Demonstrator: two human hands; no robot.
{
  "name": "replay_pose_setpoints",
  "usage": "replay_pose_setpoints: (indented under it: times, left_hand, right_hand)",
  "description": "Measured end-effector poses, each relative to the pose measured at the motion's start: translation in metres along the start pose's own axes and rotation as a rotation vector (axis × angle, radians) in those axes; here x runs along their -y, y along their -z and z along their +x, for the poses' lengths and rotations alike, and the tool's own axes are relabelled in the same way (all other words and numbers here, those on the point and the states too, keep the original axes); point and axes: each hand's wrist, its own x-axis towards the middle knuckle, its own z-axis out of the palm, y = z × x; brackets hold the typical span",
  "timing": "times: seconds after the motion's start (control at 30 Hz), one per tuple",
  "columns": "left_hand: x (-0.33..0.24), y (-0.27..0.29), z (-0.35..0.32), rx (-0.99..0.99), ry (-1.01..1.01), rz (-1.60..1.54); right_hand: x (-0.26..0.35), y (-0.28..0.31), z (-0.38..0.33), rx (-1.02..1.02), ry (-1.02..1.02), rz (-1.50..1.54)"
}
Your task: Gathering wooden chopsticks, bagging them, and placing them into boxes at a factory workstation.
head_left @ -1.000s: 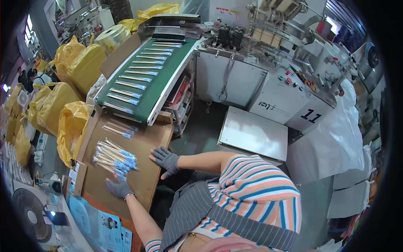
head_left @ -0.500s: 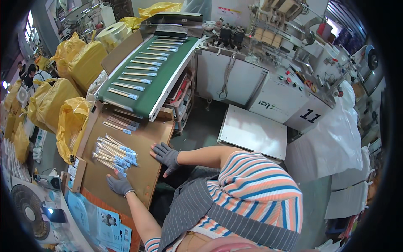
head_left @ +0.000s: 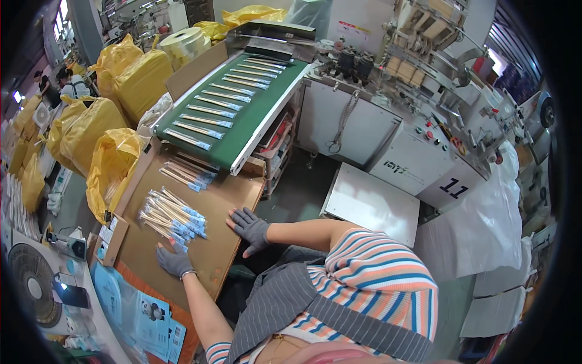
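Left grip (head_left: 174, 261) beside sticks (head_left: 174, 213), right grip (head_left: 251, 230) splayed at tray (head_left: 209, 259) edge

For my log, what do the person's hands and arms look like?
Left hand and right hand wear grey fabric gloves, some fingertips uncovered. A thin pale band circles the left wrist. Ribbed sleeves, striped white, blue and peach, leave forearms bare.

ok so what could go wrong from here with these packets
Packets on the green belt could drop crosswise onto the ones below its end, which already lie close together. The loose pile on the brown board looks uneven, so the left hand, right by its near edge, might knock it askew.
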Motion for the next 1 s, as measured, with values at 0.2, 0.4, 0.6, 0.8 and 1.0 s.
replay_pose_setpoints:
  times: [0.2,0.4,0.6,0.8,1.0]
  left_hand:
    - [0.004,0.003,0.0,-0.001,-0.002,-0.012]
    - [-0.004,0.003,-0.005,-0.003,-0.009,-0.031]
    - [-0.011,-0.005,0.0,-0.065,-0.044,-0.002]
    - [-0.003,0.016,-0.003,0.215,0.437,-0.52]
    - [-0.014,0.153,-0.131,-0.33,0.281,-0.418]
  right_hand:
    - [0.005,0.0,0.0,0.001,0.001,-0.016]
    - [0.002,-0.002,-0.009,-0.003,-0.017,-0.026]
    - [-0.008,0.009,-0.006,0.011,-0.011,-0.028]
    - [0.014,0.006,0.012,-0.002,-0.015,-0.076]
    - [0.145,0.0,0.026,0.096,0.773,0.467]
